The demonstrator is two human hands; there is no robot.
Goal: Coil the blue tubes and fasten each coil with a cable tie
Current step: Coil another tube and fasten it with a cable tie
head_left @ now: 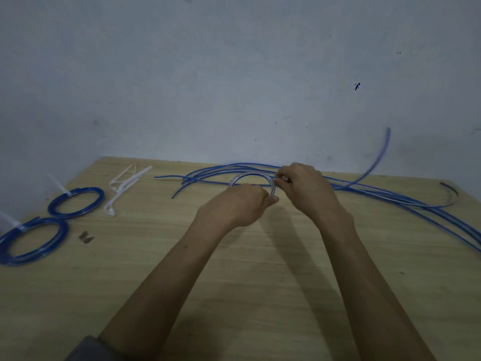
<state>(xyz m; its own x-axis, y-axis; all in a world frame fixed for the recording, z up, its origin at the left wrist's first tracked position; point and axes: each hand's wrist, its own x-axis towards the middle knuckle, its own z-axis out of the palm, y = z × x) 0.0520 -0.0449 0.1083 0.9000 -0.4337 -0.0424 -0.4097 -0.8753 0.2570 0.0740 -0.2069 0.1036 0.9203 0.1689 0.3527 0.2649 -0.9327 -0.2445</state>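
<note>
On the pale wooden counter (234,295), the left hand (243,204) and right hand (303,186) both grip a small loop of tube (251,177) that looks almost clear and blurred, held just above the surface. Behind them a bundle of long loose blue tubes (390,198) sprawls rightward and runs off the frame's edge; one end arcs up against the grey wall (234,74). Far left lie two finished blue tube coils (75,201), each bound by a white tie, the nearer one (31,241) partly cut off. Spare white cable ties (122,186) lie between coils and hands. A small dark scrap (86,237) is hard to identify.
</note>
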